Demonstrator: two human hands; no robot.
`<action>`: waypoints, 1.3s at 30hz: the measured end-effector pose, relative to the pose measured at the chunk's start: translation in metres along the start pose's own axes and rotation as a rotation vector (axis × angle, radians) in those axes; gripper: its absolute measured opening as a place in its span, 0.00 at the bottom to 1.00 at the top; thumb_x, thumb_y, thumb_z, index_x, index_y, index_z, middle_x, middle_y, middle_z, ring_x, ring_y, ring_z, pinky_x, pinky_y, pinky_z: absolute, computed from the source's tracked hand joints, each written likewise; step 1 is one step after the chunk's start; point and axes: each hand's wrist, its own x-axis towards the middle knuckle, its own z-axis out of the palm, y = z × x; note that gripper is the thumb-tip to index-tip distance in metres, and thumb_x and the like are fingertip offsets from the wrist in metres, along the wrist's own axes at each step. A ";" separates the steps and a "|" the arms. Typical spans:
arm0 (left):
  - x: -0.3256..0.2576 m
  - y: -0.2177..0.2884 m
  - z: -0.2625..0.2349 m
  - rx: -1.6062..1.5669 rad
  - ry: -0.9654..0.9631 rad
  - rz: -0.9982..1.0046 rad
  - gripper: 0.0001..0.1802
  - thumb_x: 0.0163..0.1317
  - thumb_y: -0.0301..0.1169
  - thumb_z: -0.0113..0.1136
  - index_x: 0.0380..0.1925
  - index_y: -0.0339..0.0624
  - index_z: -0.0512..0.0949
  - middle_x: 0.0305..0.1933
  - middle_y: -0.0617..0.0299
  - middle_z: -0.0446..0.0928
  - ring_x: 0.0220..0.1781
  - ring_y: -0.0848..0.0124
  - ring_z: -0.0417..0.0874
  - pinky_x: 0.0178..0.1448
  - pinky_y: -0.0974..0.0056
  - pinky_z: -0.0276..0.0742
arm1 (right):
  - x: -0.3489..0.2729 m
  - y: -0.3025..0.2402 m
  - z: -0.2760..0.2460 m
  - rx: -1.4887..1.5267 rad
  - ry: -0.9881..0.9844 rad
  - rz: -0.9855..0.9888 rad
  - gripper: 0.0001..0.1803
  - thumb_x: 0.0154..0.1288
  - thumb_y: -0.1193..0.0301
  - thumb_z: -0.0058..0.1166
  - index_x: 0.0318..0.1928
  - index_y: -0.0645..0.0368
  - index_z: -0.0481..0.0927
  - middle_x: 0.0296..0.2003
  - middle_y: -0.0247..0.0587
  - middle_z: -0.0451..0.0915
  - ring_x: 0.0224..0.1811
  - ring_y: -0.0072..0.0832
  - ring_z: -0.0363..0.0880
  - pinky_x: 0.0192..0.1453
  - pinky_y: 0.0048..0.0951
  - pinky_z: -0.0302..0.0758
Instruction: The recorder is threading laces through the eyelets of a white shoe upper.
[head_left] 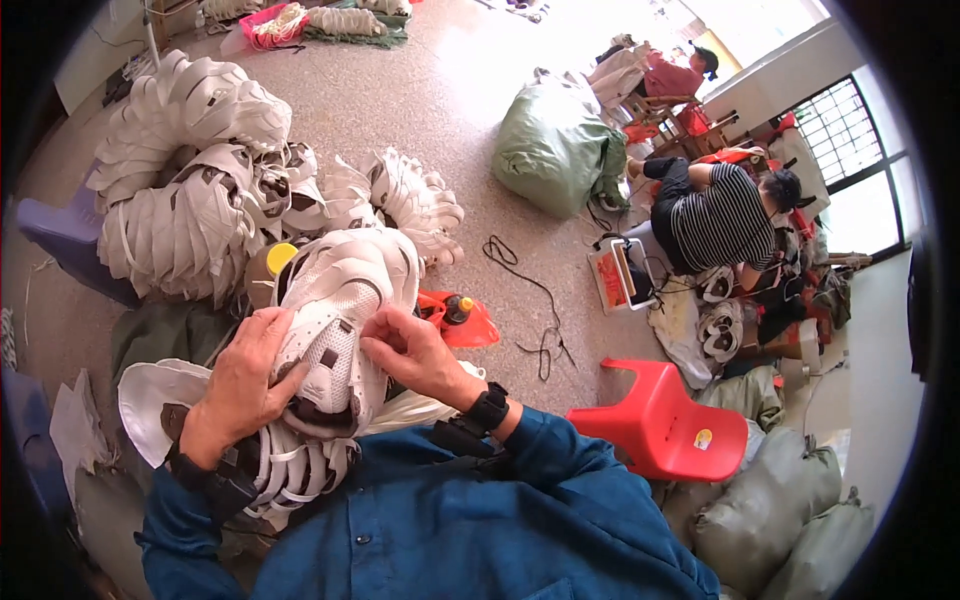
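A white shoe upper (pixel 336 345) with mesh panels and grey-brown lining lies across my lap, on top of more nested uppers (pixel 295 468). My left hand (pixel 243 382) is closed on its left edge, the thumb laid over the front near the opening. At the right edge, my right hand (pixel 412 348) has thumb and forefinger drawn together in a pinch against the upper. Whatever sits between those fingertips is too small to make out. A loose white upper (pixel 158 400) rests left of my left wrist.
Bundles of stacked uppers (pixel 190 220) lie by a purple chair (pixel 75 235). A yellow-capped container (pixel 281 258) and an orange bag (pixel 478 328) with a dark bottle are close ahead. A red chair (pixel 660 420), green sacks (pixel 550 145) and a striped-shirted person (pixel 712 222) are right.
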 end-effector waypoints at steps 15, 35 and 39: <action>0.013 0.222 -0.082 -1.121 0.048 0.461 0.21 0.73 0.40 0.56 0.44 0.27 0.81 0.44 0.38 0.83 0.44 0.46 0.87 0.53 0.48 0.85 | -0.058 -0.106 -0.063 -0.269 0.306 -0.594 0.26 0.60 0.80 0.62 0.60 0.64 0.72 0.48 0.41 0.77 0.37 0.24 0.77 0.41 0.26 0.77; 0.068 0.245 -0.167 -0.796 0.330 0.837 0.18 0.70 0.37 0.57 0.44 0.28 0.80 0.45 0.41 0.82 0.45 0.48 0.86 0.54 0.50 0.84 | -0.274 -0.204 -0.341 -0.442 0.474 -1.709 0.41 0.66 0.49 0.54 0.64 0.73 0.66 0.54 0.54 0.78 0.44 0.40 0.82 0.49 0.37 0.80; 0.078 0.273 -0.154 -0.883 0.382 0.876 0.17 0.70 0.36 0.57 0.44 0.28 0.80 0.45 0.41 0.82 0.45 0.49 0.85 0.54 0.50 0.83 | -0.257 -0.250 -0.303 -0.522 0.410 -1.659 0.41 0.66 0.49 0.54 0.64 0.73 0.66 0.53 0.54 0.79 0.44 0.40 0.82 0.49 0.37 0.80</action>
